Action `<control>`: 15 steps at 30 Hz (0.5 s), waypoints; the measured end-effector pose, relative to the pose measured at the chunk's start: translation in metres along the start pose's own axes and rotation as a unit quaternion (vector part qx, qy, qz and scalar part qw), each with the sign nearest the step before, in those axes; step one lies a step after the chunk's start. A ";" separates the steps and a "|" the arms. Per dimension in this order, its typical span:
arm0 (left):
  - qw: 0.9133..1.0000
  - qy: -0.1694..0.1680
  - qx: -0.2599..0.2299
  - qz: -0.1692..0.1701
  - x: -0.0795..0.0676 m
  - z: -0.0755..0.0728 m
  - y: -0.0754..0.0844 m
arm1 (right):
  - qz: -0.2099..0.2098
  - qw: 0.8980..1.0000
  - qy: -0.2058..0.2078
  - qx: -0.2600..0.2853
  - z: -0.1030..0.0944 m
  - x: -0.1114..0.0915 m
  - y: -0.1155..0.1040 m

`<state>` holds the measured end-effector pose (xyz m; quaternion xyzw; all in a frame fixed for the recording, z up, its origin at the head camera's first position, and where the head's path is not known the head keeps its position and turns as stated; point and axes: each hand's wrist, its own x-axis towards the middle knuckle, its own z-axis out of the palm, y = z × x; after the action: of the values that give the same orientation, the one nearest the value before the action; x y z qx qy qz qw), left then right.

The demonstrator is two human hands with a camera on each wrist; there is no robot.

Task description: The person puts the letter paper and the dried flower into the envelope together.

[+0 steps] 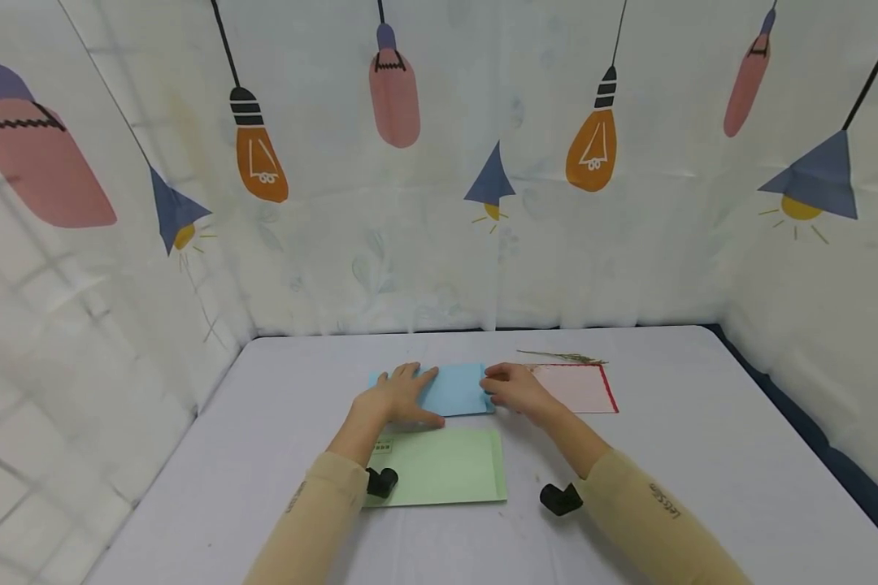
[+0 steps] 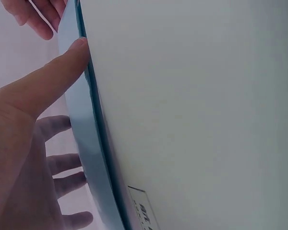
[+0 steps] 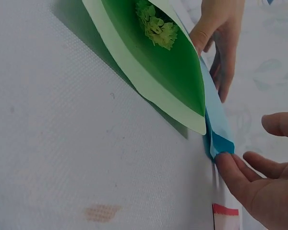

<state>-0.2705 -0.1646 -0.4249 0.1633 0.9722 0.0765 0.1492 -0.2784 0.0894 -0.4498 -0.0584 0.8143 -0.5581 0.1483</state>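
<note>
A light blue envelope (image 1: 455, 388) lies flat on the table, its right end slightly gaping in the right wrist view. My left hand (image 1: 401, 396) rests on its left part with fingers spread; the thumb lies along the near edge. At the envelope's right end, my right hand (image 1: 515, 388) pinches the edge between the thumb (image 3: 230, 175) and a finger behind it, while the other fingers stay apart. Nearer to me lies a light green envelope (image 1: 446, 467). Its mouth is open, and a pale yellow-green flower (image 3: 156, 26) shows inside.
Right of the blue envelope lies a pink card (image 1: 574, 388) with a red border, partly behind my right hand. A thin dried sprig (image 1: 567, 356) lies beyond it. The white table (image 1: 702, 455) meets a printed curtain (image 1: 439, 268) at the back.
</note>
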 end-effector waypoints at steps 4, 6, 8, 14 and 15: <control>1.000 0.000 0.000 -0.003 0.002 0.002 -0.002 | 0.001 1.000 0.001 -0.002 0.001 -0.001 0.000; 1.000 0.001 0.000 -0.004 0.003 0.003 -0.002 | 0.002 1.000 0.005 -0.001 0.001 -0.001 0.000; 1.000 0.002 -0.002 -0.007 0.005 0.004 -0.003 | 0.001 1.000 0.009 0.003 0.000 -0.001 0.001; 1.000 0.001 -0.015 -0.018 0.006 0.004 -0.004 | -0.011 1.000 0.000 0.018 0.000 0.003 0.004; 1.000 0.001 -0.017 -0.017 0.006 0.003 -0.004 | -0.012 1.000 -0.003 0.023 0.000 0.004 0.005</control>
<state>-0.2762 -0.1655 -0.4306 0.1445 0.9734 0.0911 0.1527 -0.2821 0.0903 -0.4548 -0.0663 0.7999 -0.5783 0.1456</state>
